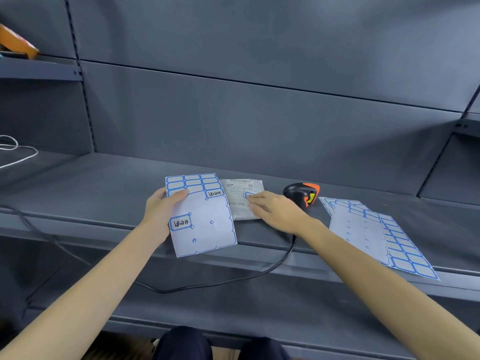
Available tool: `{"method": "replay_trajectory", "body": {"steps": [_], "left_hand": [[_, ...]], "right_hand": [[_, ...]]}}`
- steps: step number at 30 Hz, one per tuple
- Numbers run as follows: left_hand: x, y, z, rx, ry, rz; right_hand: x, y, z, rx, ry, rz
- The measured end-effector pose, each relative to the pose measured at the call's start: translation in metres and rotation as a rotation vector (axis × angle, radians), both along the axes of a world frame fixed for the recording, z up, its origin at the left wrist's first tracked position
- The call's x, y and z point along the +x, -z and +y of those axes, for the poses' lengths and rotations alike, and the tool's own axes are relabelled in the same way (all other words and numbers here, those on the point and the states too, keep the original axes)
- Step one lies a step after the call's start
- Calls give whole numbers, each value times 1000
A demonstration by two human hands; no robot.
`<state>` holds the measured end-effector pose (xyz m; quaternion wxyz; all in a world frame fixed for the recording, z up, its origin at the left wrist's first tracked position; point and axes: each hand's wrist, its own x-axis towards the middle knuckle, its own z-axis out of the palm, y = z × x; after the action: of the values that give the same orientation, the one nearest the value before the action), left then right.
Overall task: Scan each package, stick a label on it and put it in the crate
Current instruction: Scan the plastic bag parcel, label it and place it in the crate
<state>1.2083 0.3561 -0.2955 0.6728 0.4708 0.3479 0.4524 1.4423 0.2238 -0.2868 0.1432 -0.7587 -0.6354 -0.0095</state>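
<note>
- Knees in dark trousers at bottom edge, nearest the camera; both bare forearms reach up from there to the grey metal shelf.
- Left hand grips the left edge of a label sheet: thumb on top, fingers curled under. Sheet is tilted, its lower part overhanging the shelf's front lip.
- Sheet state: blue-bordered blank labels only in the top rows; most of the backing is bare. Two labels with handwritten characters are on it, one upper right, one lower left just beside the left hand.
- Right hand is palm down, fingers nearly straight, fingertips pressing on a blue-bordered label on the package. Nothing is gripped.
- Package: small whitish poly mailer lying flat on the shelf, just right of the held sheet, touching or slightly under its edge. Printed shipping slip with barcode along its top. The right hand covers its lower right corner.
- Handheld barcode scanner, black with orange and yellow, rests on the shelf just beyond the right wrist; its black cable drops over the front lip and loops below.
- Stack of more label sheets lies right of the right forearm, near the shelf's front edge.
- White cable at the far left of the shelf.
- Orange item on the upper left shelf; cannot tell what it is.
</note>
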Motion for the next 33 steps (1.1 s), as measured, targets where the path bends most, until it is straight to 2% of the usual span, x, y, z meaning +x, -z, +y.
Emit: {"method": "replay_trajectory", "body": {"steps": [1,3,5,7,9,11,13,18,22,25,33], "left_hand": [[0,-1,-1,1,2,1],[3,-4,-5,4,9,2],[7,-10,-9,13,16,6],[14,-20,-14,31,21,-6],[23,-32,-21,62,35,-30],[35,-42,-27,94,53,-45],[49,-50,-35,127,64,-56],[80,-54,-47,167,58,-14],[94,-36,-35,156,-92,281],[97,-22,-29,80,-91,487],[113,-12,-36,110,-66,712]], "right_hand": [[1,-6,0,-24,1,32],[-2,-21,-1,58,82,199],[-5,-34,-1,274,172,479],[-8,-45,1,421,164,761],[-14,-55,1,394,149,978],[-21,-60,0,312,118,1107],[-24,-62,-1,308,66,1106],[-11,-73,-23,572,161,1048],[39,-77,-65,691,347,956],[80,-70,-101,790,531,869],[133,-21,-157,599,959,587]]}}
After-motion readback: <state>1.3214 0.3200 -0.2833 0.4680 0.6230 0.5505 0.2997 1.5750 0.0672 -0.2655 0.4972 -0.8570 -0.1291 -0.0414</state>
